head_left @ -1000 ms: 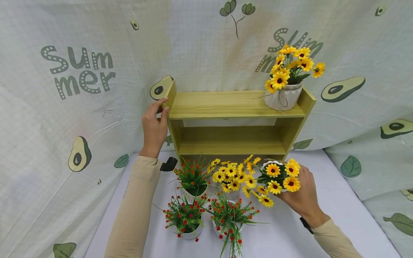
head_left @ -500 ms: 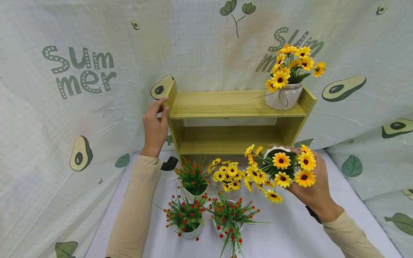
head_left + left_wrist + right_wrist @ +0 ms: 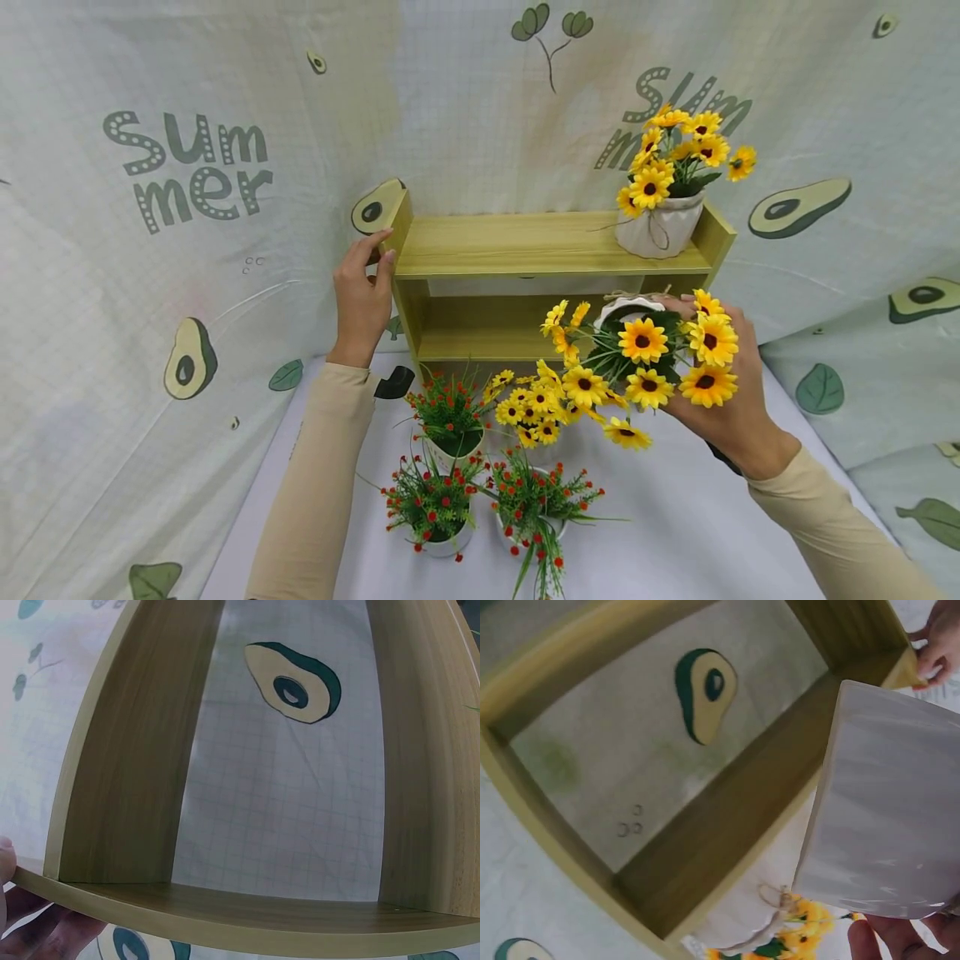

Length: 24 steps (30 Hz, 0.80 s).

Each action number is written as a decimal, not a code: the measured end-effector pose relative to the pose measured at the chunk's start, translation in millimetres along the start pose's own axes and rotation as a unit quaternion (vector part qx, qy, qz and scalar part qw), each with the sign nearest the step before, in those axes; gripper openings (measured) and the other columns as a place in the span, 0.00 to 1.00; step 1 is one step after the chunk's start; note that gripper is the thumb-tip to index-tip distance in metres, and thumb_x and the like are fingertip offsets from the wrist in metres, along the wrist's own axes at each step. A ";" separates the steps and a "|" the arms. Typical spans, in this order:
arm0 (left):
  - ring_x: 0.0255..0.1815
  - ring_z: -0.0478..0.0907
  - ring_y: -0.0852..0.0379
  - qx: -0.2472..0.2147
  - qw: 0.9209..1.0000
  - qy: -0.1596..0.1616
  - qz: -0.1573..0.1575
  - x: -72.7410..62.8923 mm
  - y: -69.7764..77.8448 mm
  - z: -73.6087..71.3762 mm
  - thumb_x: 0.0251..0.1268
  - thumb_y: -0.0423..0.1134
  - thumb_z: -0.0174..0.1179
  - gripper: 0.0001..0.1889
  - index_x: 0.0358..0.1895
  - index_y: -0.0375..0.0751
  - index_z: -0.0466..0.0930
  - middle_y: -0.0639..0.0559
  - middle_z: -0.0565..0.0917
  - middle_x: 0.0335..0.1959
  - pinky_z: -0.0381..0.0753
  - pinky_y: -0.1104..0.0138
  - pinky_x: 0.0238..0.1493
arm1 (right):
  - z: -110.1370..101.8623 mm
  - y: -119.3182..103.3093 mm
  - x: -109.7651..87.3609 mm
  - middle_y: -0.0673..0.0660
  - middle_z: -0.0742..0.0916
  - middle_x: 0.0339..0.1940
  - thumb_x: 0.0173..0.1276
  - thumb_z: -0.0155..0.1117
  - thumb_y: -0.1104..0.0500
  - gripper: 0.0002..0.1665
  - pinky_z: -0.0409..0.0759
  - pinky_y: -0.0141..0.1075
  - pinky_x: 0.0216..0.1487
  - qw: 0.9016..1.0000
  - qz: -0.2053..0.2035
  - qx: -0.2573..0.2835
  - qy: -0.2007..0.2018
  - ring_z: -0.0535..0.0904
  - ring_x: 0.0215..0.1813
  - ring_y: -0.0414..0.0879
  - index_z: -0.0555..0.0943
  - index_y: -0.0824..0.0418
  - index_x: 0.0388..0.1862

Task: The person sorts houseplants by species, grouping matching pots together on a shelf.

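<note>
My left hand (image 3: 362, 300) holds the upper end of the left side panel of a light wooden shelf (image 3: 510, 242). In the left wrist view, fingertips (image 3: 56, 934) show behind that panel's edge. My right hand (image 3: 738, 400) grips a white pot of yellow sunflowers (image 3: 642, 342) from its right side. This potted plant is raised before the shelf's middle level, tilted with its blooms toward the head camera. The pot's smooth wall (image 3: 885, 810) fills the right of the right wrist view. A second pot of sunflowers (image 3: 652, 229) stands on the top board's right end.
On the white table (image 3: 667, 533), another yellow-flowered plant (image 3: 532, 408) stands before the shelf. Beside and in front of it are three pots of red-flowered greenery (image 3: 450, 417), (image 3: 438, 508), (image 3: 536, 508). An avocado-print cloth (image 3: 480, 108) hangs behind.
My right hand has lifted the sunflower pot up and toward the shelf, from just above the table to the middle level's height. My left hand stays at the side panel.
</note>
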<state>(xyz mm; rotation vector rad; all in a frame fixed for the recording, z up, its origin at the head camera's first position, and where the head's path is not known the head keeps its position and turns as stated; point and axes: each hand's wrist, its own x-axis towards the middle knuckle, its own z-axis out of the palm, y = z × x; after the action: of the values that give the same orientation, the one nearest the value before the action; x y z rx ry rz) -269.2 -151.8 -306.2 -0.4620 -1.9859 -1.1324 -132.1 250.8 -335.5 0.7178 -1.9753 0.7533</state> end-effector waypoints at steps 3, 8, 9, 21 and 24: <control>0.50 0.85 0.39 0.001 1.000 0.000 0.003 0.0 -0.5 0.3 0.80 0.33 0.60 0.16 0.64 0.32 0.83 0.33 0.84 0.45 0.71 0.82 0.36 | 0.6 -1.7 12.2 0.74 0.81 0.59 0.65 0.66 0.22 0.59 0.56 0.37 0.74 1.000 -0.005 0.003 0.001 0.67 0.72 0.39 0.77 0.76 0.65; 0.50 0.84 0.40 0.002 1.000 0.001 0.003 0.1 -0.5 0.8 0.79 0.33 0.61 0.16 0.64 0.33 0.83 0.34 0.83 0.43 0.72 0.80 0.36 | 5.4 -5.9 36.2 0.73 0.81 0.59 0.64 0.68 0.22 0.60 0.58 0.40 0.73 1.000 0.001 0.019 0.011 0.70 0.69 0.46 0.75 0.75 0.66; 0.50 0.84 0.40 0.002 1.000 0.001 0.002 0.1 -0.6 0.8 0.79 0.33 0.61 0.16 0.64 0.33 0.83 0.34 0.83 0.43 0.72 0.80 0.36 | 7.1 -6.8 41.7 0.72 0.81 0.59 0.63 0.68 0.22 0.59 0.58 0.41 0.73 1.000 0.001 0.021 0.012 0.71 0.67 0.48 0.75 0.75 0.66; 0.50 0.84 0.41 0.004 1.000 0.003 0.001 -1.0 -0.2 0.5 0.80 0.33 0.61 0.16 0.64 0.33 0.83 0.34 0.84 0.43 0.71 0.80 0.36 | 37.3 -6.8 100.2 0.68 0.84 0.60 0.59 0.69 0.20 0.57 0.65 0.58 0.68 0.999 -0.001 -0.043 0.019 0.74 0.64 0.66 0.80 0.67 0.65; 0.50 0.84 0.41 0.004 1.000 0.001 0.000 -1.2 0.8 0.1 0.80 0.33 0.60 0.16 0.64 0.33 0.83 0.34 0.85 0.46 0.71 0.80 0.36 | 43.5 -5.7 110.4 0.72 0.82 0.58 0.55 0.80 0.29 0.53 0.67 0.64 0.64 0.995 -0.006 -0.104 0.003 0.73 0.61 0.71 0.79 0.68 0.64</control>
<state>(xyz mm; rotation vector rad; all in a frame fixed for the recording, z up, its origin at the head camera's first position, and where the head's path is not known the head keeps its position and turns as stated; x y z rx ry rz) -268.1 -151.2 -306.7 -0.4571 -1.9869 -1.1242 -200.2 193.8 -256.6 0.6014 -2.0065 0.5310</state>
